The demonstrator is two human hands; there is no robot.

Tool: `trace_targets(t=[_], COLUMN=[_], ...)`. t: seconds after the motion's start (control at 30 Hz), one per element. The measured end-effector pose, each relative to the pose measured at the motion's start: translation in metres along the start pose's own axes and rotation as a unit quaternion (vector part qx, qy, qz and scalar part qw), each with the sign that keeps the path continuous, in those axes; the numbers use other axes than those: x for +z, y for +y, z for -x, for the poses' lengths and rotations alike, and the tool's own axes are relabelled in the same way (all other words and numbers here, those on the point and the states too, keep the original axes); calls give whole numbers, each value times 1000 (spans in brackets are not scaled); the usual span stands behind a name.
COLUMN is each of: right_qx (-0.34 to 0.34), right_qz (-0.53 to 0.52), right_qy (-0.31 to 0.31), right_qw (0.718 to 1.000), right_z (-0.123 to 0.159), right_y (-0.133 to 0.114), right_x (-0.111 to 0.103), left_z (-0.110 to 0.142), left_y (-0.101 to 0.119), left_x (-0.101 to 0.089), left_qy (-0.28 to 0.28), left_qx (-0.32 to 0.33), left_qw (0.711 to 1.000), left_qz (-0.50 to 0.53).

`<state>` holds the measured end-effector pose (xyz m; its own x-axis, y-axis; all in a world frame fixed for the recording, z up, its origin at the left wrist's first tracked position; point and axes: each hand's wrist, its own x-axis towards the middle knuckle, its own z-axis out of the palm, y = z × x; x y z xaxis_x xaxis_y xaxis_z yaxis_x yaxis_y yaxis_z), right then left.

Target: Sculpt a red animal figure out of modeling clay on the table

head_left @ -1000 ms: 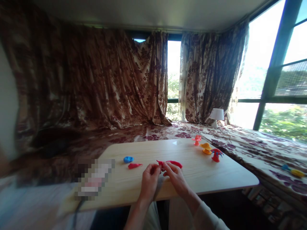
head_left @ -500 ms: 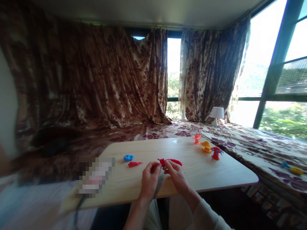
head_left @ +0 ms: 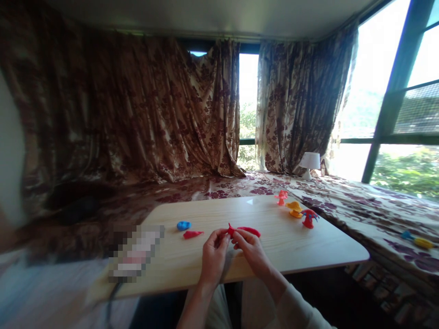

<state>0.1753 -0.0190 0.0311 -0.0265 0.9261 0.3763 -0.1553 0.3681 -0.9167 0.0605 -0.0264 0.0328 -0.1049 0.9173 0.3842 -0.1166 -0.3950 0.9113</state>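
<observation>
Between the fingertips of both hands is a small red piece of modelling clay (head_left: 231, 228) with a thin point sticking up. My left hand (head_left: 213, 252) pinches it from the left, and my right hand (head_left: 253, 251) pinches it from the right. The fingers hide its lower part. Just behind my right hand, a longer red clay strip (head_left: 250, 231) lies on the table. Left of my hands are a tapered red clay piece (head_left: 192, 234) and a dented blue clay lump (head_left: 184, 225).
At the right of the wooden table (head_left: 274, 251) stand an orange-red clay figure (head_left: 281, 198), a yellow one (head_left: 294, 209) and a red-and-blue one (head_left: 309, 219). A blurred-out object (head_left: 137, 253) with a cable lies at the left. A white lamp (head_left: 310, 161) stands beyond the table.
The red clay piece has been turned between my fingers: its thin point, earlier leaning left, now stands upright. My hands have barely moved.
</observation>
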Motion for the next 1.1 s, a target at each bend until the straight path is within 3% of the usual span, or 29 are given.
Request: trace_targets(t=[0.5,0.97,1.1], right_qx=[3,-17,-10], right_qz=[11,40,24], right_qy=[-4,-35,0], right_qw=[1000,998,1000], right_z=[-1,-1,-3], right_y=[2,3,5], right_x=[0,1,1], left_z=[-1,4,5], left_y=[-2,-1,2], left_x=[-1,4,3], left_qy=[47,114,98], left_qx=[-10,65,58], left_qw=[999,982,988], left_qz=[-20,-135,-104])
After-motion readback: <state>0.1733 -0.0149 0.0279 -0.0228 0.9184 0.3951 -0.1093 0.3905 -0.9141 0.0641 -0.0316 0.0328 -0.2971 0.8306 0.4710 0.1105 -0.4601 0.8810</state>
